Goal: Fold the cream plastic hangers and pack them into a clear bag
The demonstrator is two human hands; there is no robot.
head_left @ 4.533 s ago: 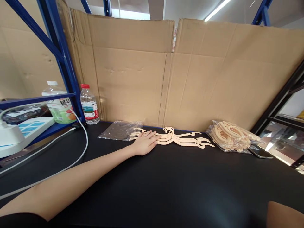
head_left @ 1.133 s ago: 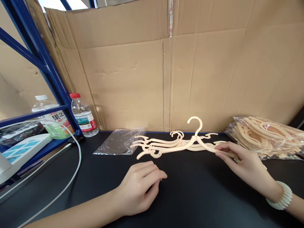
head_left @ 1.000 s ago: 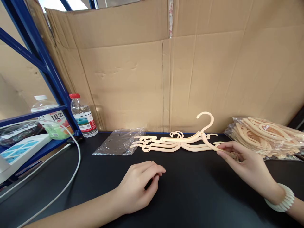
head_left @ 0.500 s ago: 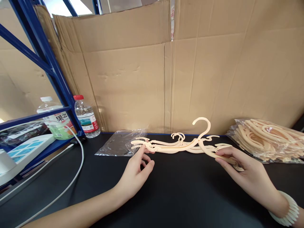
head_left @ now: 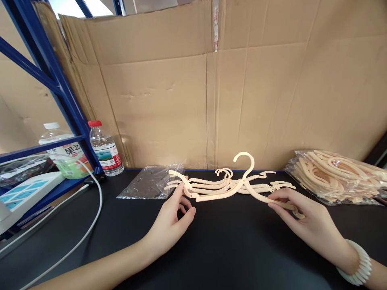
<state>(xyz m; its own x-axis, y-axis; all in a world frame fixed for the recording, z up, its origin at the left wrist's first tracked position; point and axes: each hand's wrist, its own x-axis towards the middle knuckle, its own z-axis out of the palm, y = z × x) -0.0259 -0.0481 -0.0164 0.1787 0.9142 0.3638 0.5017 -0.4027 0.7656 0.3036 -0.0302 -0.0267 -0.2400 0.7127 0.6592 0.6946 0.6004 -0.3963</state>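
A cream-coloured folding clothes hanger point(head_left: 216, 196), hook upward, is tilted in front of several similar hangers point(head_left: 208, 183) lying on the black table. My right hand point(head_left: 302, 213) is closed on its right arm, pinching it between thumb and fingers. At the left end, the index finger of my left hand point(head_left: 171, 215) is hooked against the hanger's end piece, with the other fingers curled below. My left thumb stands apart from the hanger. Part of that grip is hidden behind the hanger.
A clear plastic bag point(head_left: 143, 183) lies left of the hangers. Bagged hangers point(head_left: 335, 177) are piled at the right. A red-capped water bottle point(head_left: 105, 151), a white cable point(head_left: 99, 213) and a power strip point(head_left: 33, 189) are at the left. Cardboard point(head_left: 163, 100) stands behind.
The front hanger has shifted slightly left and toward me, and its left end now stands apart from the hangers behind. Both hands stay at its ends. The view has shifted a little.
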